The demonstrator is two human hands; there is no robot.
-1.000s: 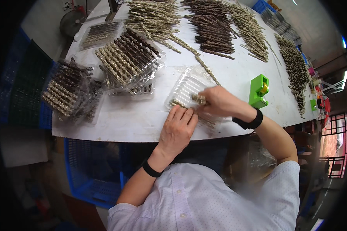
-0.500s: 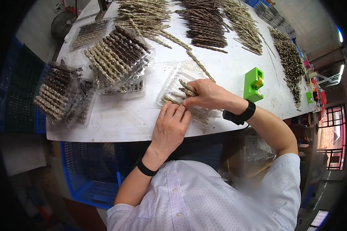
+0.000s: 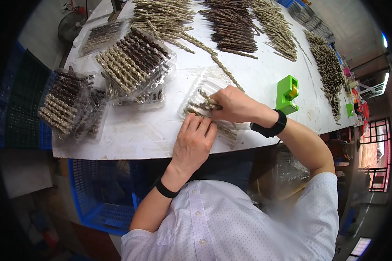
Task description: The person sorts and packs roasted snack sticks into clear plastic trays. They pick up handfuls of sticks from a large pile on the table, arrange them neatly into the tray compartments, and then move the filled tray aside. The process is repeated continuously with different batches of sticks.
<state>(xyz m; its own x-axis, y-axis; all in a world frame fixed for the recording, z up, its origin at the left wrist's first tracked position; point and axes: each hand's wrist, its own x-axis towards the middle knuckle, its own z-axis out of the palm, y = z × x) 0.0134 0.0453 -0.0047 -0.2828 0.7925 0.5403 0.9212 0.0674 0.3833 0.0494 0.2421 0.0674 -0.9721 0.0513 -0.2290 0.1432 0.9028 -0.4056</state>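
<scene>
A clear plastic tray [image 3: 211,78] with ridged grooves lies on the table in front of me, with several twisted gold-green sticks in its near part. My right hand [image 3: 237,104] is closed round a small bunch of twisted sticks [image 3: 203,101], their ends poking out past the thumb and fingers over the tray. At the tray's near edge, my left hand [image 3: 192,140] has its fingers bent and pressed together on the twisted sticks lying there. Its fingertips are partly hidden. The two hands almost touch.
Filled clear trays [image 3: 130,61] of gold and dark sticks are stacked left, beside another stack [image 3: 65,104]. Loose gold sticks [image 3: 161,17], dark sticks [image 3: 231,30] and more bundles [image 3: 324,65] lie behind. A green tape dispenser [image 3: 286,95] stands right. A blue crate [image 3: 87,191] sits below the table.
My right hand has shifted slightly left, and the bunch in it lies lower and flatter over the tray. My left hand has barely moved.
</scene>
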